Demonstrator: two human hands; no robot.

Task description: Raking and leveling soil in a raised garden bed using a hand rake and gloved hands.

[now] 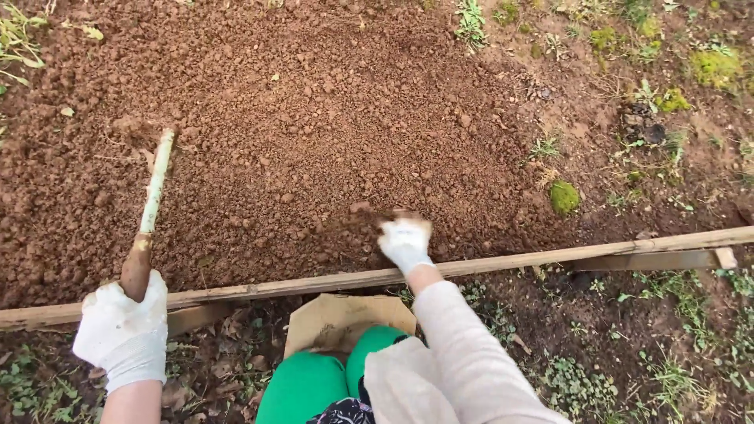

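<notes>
My left hand, in a white glove, grips the muddy wooden handle of a long tool. The tool's pale shaft reaches forward and its far end sits in the loose red-brown soil. My right hand, also in a white glove, is stretched past the wooden border plank with its fingers down in the crumbly soil. Soil clings to its fingertips, and I cannot tell whether it holds anything. My green trousers and a pale sleeve show at the bottom.
A piece of brown cardboard lies on the ground by my knees. Weeds, moss clumps and dead leaves cover the ground right of the bed and below the plank. A second short board lies beside the plank at right.
</notes>
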